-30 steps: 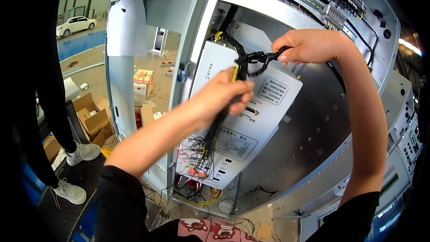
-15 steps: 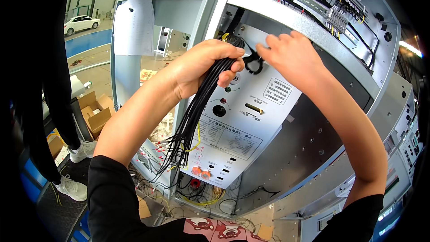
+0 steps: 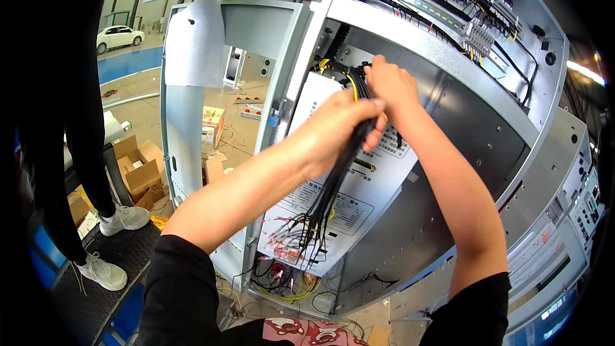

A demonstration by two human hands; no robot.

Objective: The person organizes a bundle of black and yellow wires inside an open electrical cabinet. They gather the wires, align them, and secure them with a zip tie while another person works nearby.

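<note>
My left hand (image 3: 346, 118) is closed round a thick bundle of black wires (image 3: 332, 182). A yellow wire runs along the bundle's upper part. Its loose ends, many with red or white tips, fan out low in front of a white panel (image 3: 301, 202) with printed labels. Higher up, my right hand (image 3: 394, 90) has its fingers curled at the top of the bundle, against some black pieces. What lies inside those fingers is hidden. Under that hand hangs a narrow black strap end (image 3: 400, 140).
The panel sits in an open metal cabinet; a crossbar (image 3: 423, 41) spans above it, with wired terminals behind. A cabinet door (image 3: 182, 112) with a paper sheet (image 3: 195, 41) stands at left. Another person's shoes (image 3: 106, 272) rest on a black platform near cardboard boxes (image 3: 141, 170).
My left hand has moved right and down with the wire bundle, which now hangs farther right. My right hand has come left to the bundle's top; the black loop beside it is no longer seen whole.
</note>
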